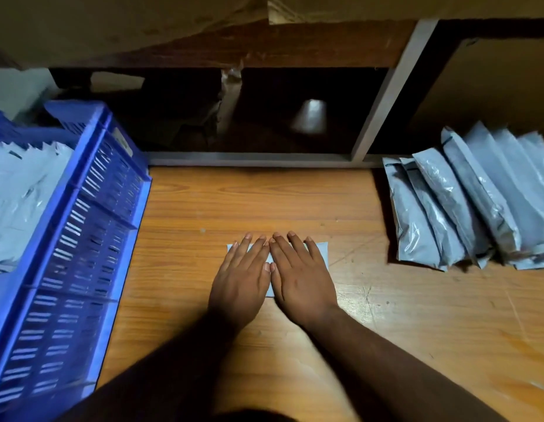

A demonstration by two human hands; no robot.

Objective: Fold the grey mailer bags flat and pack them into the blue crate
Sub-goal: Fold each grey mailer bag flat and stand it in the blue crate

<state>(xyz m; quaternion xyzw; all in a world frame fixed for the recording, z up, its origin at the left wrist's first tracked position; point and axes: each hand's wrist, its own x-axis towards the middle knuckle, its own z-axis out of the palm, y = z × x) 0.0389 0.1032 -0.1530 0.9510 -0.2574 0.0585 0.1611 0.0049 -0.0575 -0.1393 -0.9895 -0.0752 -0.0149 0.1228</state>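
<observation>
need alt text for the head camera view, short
Both hands, left hand and right hand, press a folded grey mailer bag flat on a wooden table. A blue crate holding bags sits left; unfolded mailers lie right.

I saw a scratched wood-grain table (417, 315) with a dull sheen. The stacked bags (465, 205) were glossy, crinkled plastic; the crate (81, 239) was slotted blue plastic.
</observation>
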